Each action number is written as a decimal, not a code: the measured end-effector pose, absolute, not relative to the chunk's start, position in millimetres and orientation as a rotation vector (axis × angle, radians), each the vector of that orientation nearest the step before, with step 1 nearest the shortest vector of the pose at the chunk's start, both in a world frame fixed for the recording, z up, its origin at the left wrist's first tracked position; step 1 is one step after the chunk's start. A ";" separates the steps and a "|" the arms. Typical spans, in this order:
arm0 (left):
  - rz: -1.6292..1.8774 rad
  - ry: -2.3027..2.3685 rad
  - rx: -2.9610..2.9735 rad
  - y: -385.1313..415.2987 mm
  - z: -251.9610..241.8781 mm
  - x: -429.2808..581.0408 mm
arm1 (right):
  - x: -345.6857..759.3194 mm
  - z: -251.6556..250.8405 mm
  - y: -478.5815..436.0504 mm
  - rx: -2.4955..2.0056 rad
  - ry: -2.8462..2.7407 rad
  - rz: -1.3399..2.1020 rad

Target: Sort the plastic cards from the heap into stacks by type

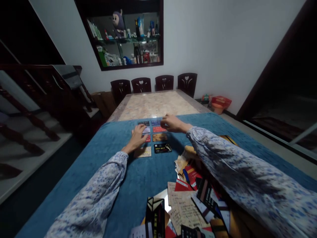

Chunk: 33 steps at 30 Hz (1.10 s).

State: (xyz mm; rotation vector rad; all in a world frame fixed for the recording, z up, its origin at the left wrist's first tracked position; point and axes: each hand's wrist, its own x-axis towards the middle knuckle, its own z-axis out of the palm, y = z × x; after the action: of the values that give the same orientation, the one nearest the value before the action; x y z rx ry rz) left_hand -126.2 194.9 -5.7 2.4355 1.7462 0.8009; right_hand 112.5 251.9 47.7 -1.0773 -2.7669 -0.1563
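Two columns of flat cards lie on a blue cloth (109,158). My left hand (137,138) rests over the left column, fingers apart, touching a pale purple card (146,130) and partly covering a red card (148,138). A cream card (146,152) lies below it, a dark card (143,123) above. My right hand (173,123) is at the right ends of a blue card (156,123) and a red card (156,129), its fingers curled together; anything between the fingertips is hidden. Nearer me are a gold-brown card (159,137) and a black VIP card (162,148).
A loose heap of mixed cards (185,208) spreads at the front right, partly under my right sleeve. A yellow item (229,140) lies near the cloth's right edge. Beyond the cloth is the bare stone tabletop (153,102), with several dark chairs (165,82) behind it.
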 end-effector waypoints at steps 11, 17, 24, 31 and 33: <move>0.860 1.503 2.513 124.3 -13.5 -90.2 | 163.5 40.2 169.2 -1.038 -2.660 -0.110; 0.892 1.276 2.600 97.4 -20.8 -73.0 | 194.0 28.2 145.8 -0.890 -2.657 -0.058; 0.617 0.939 2.788 67.4 -6.7 -36.5 | 217.1 13.0 129.0 -0.944 -2.651 -0.061; 0.270 0.634 2.896 56.4 3.5 13.7 | 242.9 14.9 122.2 -1.188 -2.617 -0.115; 0.220 0.584 2.900 57.6 4.2 25.5 | 252.9 12.5 121.2 -1.267 -2.607 -0.143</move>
State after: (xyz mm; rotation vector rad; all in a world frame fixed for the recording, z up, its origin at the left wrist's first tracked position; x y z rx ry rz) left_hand 25.5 57.6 4.2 2.9001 0.5842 0.2199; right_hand 252.9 121.2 12.5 -1.2669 -2.6072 -0.1429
